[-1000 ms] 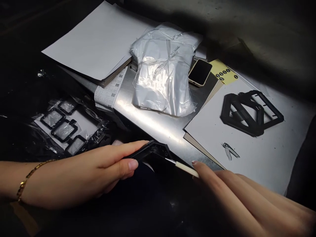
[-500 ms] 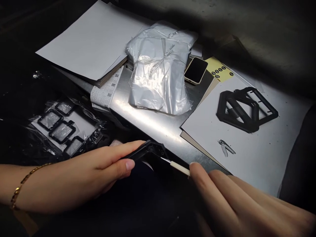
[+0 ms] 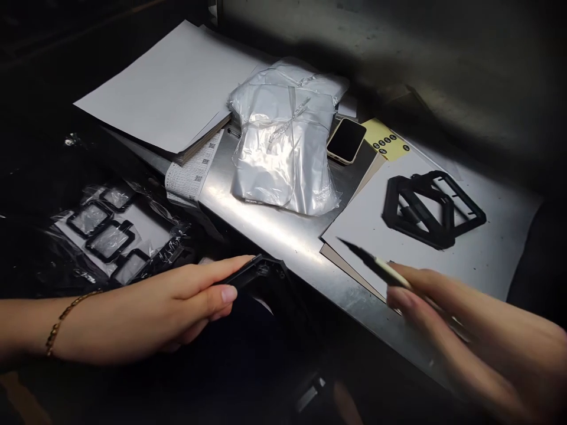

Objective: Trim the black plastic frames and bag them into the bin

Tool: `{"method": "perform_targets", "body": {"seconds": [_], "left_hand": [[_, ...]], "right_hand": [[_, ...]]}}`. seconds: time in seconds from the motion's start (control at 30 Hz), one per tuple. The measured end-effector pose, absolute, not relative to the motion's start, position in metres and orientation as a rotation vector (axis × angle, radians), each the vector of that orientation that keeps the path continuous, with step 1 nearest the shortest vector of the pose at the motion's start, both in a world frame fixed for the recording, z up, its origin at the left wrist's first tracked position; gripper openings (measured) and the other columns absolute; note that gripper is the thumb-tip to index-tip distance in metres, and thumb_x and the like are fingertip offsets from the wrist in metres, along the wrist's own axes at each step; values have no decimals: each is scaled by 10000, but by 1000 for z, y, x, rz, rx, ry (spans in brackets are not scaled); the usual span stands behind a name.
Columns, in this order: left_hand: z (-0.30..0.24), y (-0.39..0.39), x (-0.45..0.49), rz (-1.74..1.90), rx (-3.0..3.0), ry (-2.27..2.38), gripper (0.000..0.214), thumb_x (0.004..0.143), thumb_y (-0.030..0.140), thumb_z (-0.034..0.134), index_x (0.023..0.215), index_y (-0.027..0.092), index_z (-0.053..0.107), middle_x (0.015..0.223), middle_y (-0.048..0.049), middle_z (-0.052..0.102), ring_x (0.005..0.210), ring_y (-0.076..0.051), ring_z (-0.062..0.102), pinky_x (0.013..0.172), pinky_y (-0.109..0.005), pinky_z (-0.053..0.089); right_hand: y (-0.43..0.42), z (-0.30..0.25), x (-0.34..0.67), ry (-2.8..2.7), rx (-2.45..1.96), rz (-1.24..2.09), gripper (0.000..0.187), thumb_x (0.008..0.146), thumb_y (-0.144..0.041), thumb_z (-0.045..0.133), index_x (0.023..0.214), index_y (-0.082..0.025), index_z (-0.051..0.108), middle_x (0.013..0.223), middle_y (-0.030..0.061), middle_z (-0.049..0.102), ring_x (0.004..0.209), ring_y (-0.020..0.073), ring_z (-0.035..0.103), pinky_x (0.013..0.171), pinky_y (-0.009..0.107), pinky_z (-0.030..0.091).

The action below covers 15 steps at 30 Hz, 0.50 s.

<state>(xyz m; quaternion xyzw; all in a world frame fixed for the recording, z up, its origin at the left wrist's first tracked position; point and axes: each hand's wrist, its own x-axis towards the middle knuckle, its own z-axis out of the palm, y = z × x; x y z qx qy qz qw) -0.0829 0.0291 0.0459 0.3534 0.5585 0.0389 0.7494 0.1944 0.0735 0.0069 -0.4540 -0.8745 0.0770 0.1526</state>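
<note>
My left hand [image 3: 177, 310] is closed on a black plastic frame [image 3: 272, 268], thumb on top, its angled corner jutting out past my fingers. The rest of that frame fades into the dark below. My right hand [image 3: 460, 330] grips a slim craft knife [image 3: 390, 273] by its cream handle. The knife's narrow pointed blade looks dark and points up and left, well apart from the frame. Behind my right hand, two black angular frames [image 3: 416, 227] lie overlapped on a white sheet [image 3: 354, 221] with small dark specks.
Tied clear plastic bags [image 3: 283, 159] lie mid-bench beside a stack of white sheets [image 3: 168, 88]. A phone [image 3: 346, 140] and a yellow sticker sheet [image 3: 390, 141] are further right. Bagged black frames [image 3: 110, 239] lie at left. The metal bench edge [image 3: 248, 233] runs diagonally.
My right hand has drawn the knife away from the frame, up and to the right, and its blade has tilted upward. My left hand keeps its hold. The small nippers on the sheet no longer show.
</note>
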Motion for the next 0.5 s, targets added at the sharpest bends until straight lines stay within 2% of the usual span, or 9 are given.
{"method": "perform_targets", "body": {"seconds": [0.1, 0.27, 0.37, 0.43, 0.5], "left_hand": [[54, 36, -76, 91, 798, 1200, 441, 831, 453, 342, 1266, 432, 271, 723, 37, 406, 520, -70, 328, 443, -164, 300], [50, 35, -75, 120, 817, 1206, 379, 826, 444, 360, 1196, 378, 415, 664, 39, 393, 502, -68, 320, 423, -164, 283], [43, 29, -79, 165, 774, 1229, 456, 802, 471, 399, 1248, 404, 328, 685, 34, 425, 537, -75, 370, 429, -152, 305], [40, 26, -82, 175, 747, 1227, 502, 801, 472, 403, 1277, 421, 251, 700, 34, 443, 560, -79, 386, 443, -147, 320], [37, 25, -84, 183, 743, 1209, 483, 813, 453, 395, 1275, 422, 257, 715, 32, 454, 566, -79, 383, 450, -146, 326]], "right_hand": [[92, -34, 203, -2532, -1463, 256, 259, 863, -311, 372, 1009, -186, 545, 722, 23, 580, 595, 130, 565, 519, 236, 442], [99, -108, 220, -2465, -1583, 48, 235, 798, -258, 462, 966, -150, 586, 735, 70, 536, 628, 204, 531, 475, 315, 423], [94, -96, 214, -2336, -1559, -51, 243, 787, -242, 480, 1005, -183, 568, 847, 86, 509, 755, 233, 512, 568, 387, 440], [84, -65, 198, -2257, -1458, -46, 272, 800, -205, 468, 1065, -229, 524, 909, 69, 480, 806, 204, 501, 616, 362, 446], [70, -29, 176, -2242, -1220, 22, 314, 778, -136, 492, 1050, -285, 534, 881, 38, 462, 777, 170, 487, 645, 337, 439]]}}
